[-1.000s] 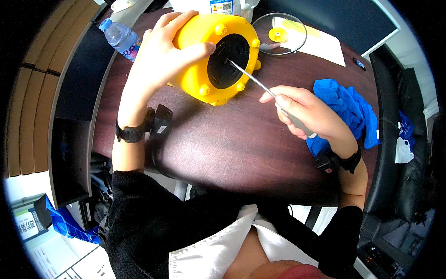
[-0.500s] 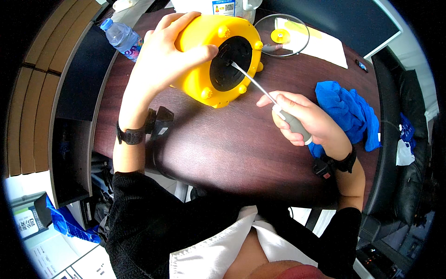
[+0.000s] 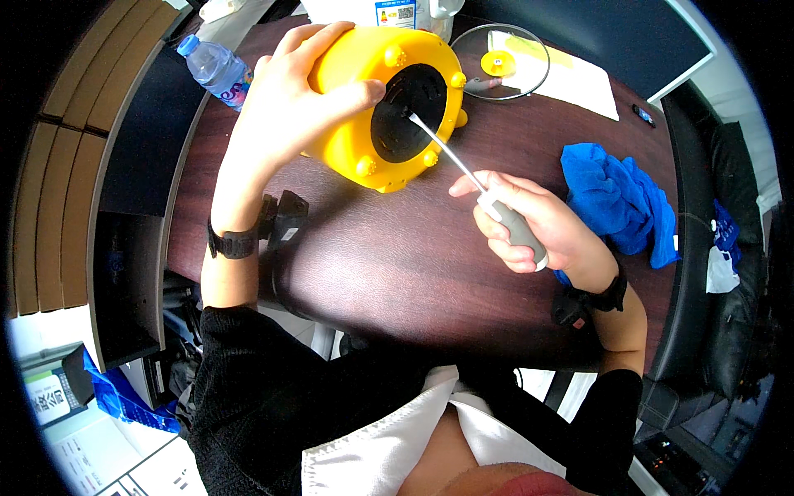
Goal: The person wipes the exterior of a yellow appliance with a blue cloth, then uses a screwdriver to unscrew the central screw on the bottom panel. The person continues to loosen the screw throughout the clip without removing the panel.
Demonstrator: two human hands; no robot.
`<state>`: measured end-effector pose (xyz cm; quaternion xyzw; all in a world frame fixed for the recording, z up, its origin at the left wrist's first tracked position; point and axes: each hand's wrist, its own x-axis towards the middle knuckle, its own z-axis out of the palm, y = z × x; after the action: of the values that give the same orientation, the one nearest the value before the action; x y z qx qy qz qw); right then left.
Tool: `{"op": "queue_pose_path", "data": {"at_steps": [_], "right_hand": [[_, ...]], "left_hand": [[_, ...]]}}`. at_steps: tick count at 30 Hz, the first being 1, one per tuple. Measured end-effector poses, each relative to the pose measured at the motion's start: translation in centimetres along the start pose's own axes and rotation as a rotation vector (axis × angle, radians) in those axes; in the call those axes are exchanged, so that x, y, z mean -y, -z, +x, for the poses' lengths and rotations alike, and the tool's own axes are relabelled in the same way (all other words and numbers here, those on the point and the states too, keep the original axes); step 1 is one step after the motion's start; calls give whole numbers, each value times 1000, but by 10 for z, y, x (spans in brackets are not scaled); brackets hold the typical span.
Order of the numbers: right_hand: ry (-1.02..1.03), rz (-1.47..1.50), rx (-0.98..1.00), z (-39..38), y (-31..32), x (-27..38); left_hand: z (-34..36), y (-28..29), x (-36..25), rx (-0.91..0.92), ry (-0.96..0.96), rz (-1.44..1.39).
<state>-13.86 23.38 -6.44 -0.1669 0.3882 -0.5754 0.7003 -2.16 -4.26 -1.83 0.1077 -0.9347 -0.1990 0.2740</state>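
Note:
My left hand [image 3: 289,107] grips a yellow rounded plastic object [image 3: 347,153], tilted so its black bottom plate [image 3: 405,136] and knobbly yellow feet face me. My right hand [image 3: 542,219] holds a screwdriver by its grey-and-white handle [image 3: 517,236]. The metal shaft [image 3: 451,157] points up and left, its tip at the middle of the black plate; whether it sits in a hole is too small to tell. A blue cloth [image 3: 612,194] lies to the right of my right hand.
On the dark wood table [image 3: 397,273] are a water bottle [image 3: 215,70] at back left, a white container [image 3: 397,15], a clear round lid [image 3: 529,87] and a yellow disc [image 3: 498,64] by a white sheet [image 3: 587,95]. Stacked cardboard boxes [image 3: 54,215] stand left; a black sofa [image 3: 724,322] is right.
My right hand and the screwdriver handle have shifted down and left, changing the shaft's angle. My left hand and the yellow object have moved only slightly.

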Motion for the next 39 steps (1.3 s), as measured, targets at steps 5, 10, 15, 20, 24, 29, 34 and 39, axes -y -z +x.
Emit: {"op": "queue_pose_path", "data": {"at_steps": [5,10,15,20,24,29,34,39], "right_hand": [[-26,74,-24,-1,-8,-5],[110,-536,-199,3,-9,-7],[185,-1004,-358,0,-18,7],[587,-1700,-522,-2,-9,11],[584,-1659,-449,-1,1,15],[70,-525,-191,-4,-4,4],[-14,141,53,-2,-1,-10],[-56,471,196,0,1,-25]], "left_hand": [[-2,1,-1,2,-25,37],[1,0,-1,7,-41,12],[1,3,-3,16,-29,19],[-1,0,-2,17,-23,-2],[-2,2,-4,12,-21,36],[-4,0,-7,-1,-26,73],[-5,-2,-5,1,2,60],[-6,2,-15,43,-40,85]]}}
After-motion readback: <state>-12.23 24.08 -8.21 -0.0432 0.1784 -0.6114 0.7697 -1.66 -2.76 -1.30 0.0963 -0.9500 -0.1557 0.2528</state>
